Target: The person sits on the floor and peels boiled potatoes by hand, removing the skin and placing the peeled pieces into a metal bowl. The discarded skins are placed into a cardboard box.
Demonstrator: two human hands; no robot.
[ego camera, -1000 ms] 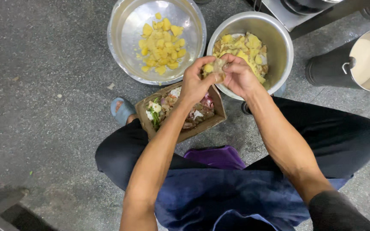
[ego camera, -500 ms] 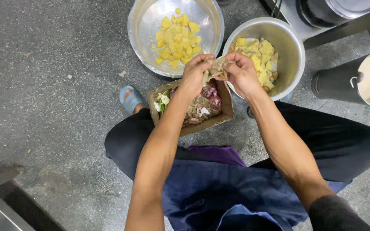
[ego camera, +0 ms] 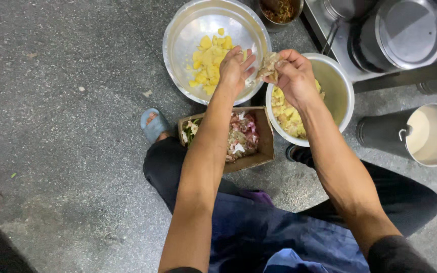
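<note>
From the head camera, the right hand (ego camera: 295, 76) pinches a pale peeled scrap (ego camera: 268, 66) over the rim of the deep steel bowl (ego camera: 341, 96). The left hand (ego camera: 234, 68), fingers loosely spread, hovers above the wide pan (ego camera: 183, 45) of yellow chunks (ego camera: 207, 65); a cardboard box (ego camera: 265, 146) of peelings sits just below.

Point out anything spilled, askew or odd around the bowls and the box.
Little stands out. A few small scraps lie loose on the grey floor left of the wide steel bowl. The cardboard box of peelings sits slightly skewed by the person's foot. Both bowls stand upright, with nothing spilled beside them.
</note>
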